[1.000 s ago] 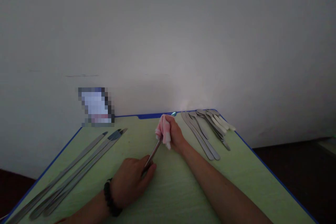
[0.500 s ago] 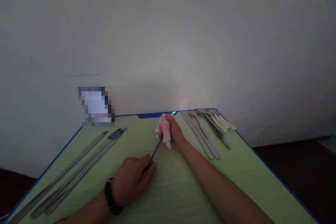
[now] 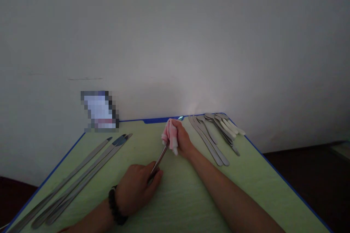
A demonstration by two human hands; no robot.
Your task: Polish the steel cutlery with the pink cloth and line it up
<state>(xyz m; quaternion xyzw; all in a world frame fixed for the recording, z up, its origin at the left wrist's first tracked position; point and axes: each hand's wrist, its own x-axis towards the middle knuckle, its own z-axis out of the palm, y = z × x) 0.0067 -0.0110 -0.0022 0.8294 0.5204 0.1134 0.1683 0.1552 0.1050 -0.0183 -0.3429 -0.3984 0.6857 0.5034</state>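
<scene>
1) The left hand [image 3: 138, 185] is closed on the near end of a slim metal utensil [image 3: 161, 156], whose shaft comes out between thumb and fingers and slants away to the far right
2) The right hand [image 3: 182, 138], farther off, is clamped on a pink and white cloth [image 3: 170, 134], bunched in its fingers with a loose end hanging on the near side
3) The utensil bridges the two grips: its middle is bare, while its far part runs in under the cloth, where the folds hide how the fingers press on it
4) Both hands are over the middle of the green table [image 3: 191, 196], between two groups of cutlery
5) Long metal cutlery [image 3: 87, 171] lies to the left, slanting from near left to far right
6) More cutlery [image 3: 209, 142], some pieces white-handled, lies at the far right, near the right hand
</scene>
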